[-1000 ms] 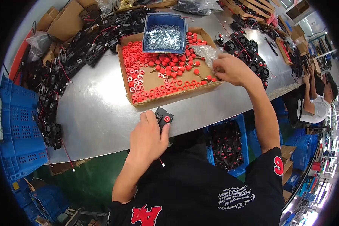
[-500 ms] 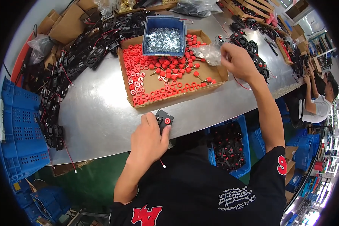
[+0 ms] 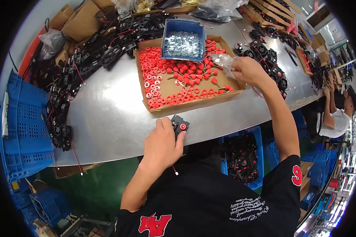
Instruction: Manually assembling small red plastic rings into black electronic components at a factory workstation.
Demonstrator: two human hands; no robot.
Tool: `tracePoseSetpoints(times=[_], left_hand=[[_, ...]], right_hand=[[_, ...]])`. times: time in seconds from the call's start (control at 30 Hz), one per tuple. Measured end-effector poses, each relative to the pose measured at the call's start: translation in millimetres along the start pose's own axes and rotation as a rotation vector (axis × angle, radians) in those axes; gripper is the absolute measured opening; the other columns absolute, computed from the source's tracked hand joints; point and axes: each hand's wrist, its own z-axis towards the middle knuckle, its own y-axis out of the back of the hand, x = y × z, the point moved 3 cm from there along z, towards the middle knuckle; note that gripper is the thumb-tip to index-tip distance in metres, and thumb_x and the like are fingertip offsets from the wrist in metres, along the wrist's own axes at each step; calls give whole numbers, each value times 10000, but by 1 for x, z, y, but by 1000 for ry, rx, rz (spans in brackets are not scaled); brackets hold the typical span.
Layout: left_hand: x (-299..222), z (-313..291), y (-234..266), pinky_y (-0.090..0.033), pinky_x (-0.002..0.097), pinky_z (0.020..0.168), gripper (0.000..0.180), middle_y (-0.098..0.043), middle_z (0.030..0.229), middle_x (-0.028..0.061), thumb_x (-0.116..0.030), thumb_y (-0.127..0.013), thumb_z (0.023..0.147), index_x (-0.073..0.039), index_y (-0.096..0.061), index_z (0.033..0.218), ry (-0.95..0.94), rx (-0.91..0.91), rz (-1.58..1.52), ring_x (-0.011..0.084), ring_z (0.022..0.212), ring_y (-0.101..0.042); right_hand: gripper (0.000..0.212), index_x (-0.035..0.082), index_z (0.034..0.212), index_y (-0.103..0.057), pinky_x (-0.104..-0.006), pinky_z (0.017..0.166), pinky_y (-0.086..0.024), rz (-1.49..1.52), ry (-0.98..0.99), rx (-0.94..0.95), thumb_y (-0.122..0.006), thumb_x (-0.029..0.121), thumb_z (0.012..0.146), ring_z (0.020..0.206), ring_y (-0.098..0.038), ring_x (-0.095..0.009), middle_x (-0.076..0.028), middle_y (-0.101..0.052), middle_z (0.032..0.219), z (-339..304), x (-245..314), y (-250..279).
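Judged the step in hand as a pick at the clear plastic bag [image 3: 224, 62] by the right hand [image 3: 247, 71], with the black part [image 3: 178, 119] steadied by the left hand [image 3: 161, 144]. Judged the next move to call for a sure fingertip pinch, a lift clear of the side of the cardboard box [image 3: 169, 87], and an unshifted hold on the black part.

Found the left hand closed on the black part, palm down, thumb along the right side, fingers bent over the left. Noted a red ring [image 3: 182, 126] with a pale centre on the upper face. Located the black part in front of the cardboard box, toward the near edge of the bench [image 3: 106, 130]; could not tell whether resting or raised. Noted a white plug [image 3: 176, 173] below the left hand; could not confirm a join to the black part.

Found the right hand at the right side of the cardboard box, fingers curled, tips at the edge of the clear plastic bag. Could not tell whether pinched shut or merely touching. Recorded red-capped pieces [image 3: 188, 72] in the cardboard box, just below a blue bin [image 3: 184, 24].
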Motion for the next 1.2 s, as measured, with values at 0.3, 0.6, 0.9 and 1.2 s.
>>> tracePoseSetpoints(times=[0.3,0.6,0.9,1.2], left_hand=[[3,0,2,-497,518,648,437,-592,934,245,-317,-662,895,13,-440,1076,61,-42,-83,449,770,-627],[-3,1,1,-518,472,569,440,-571,843,213,-349,-647,896,19,-467,1059,67,28,44,394,676,-653],[-2,-8,1,-509,470,567,442,-545,886,215,-280,-686,874,32,-431,1056,54,14,9,389,703,-634],[-2,-3,1,-520,474,579,441,-545,908,214,-280,-686,877,31,-431,1057,14,28,-1,395,706,-639]], right_hand=[[212,10,874,-694,-370,687,-515,193,-145,-176,-662,217,846,747,-656,-314,-146,-685,849,-3,12,-4],[210,-16,938,-680,-335,668,-521,224,-223,-245,-643,174,856,676,-668,-272,-153,-685,775,-11,8,-3],[229,-47,1084,-679,-247,688,-520,920,-432,-528,-627,138,960,764,-660,-109,-86,-715,889,-51,41,12],[119,28,925,-735,-280,657,-541,828,-115,-269,-727,21,807,733,-694,-201,-109,-718,856,-80,177,-30]])
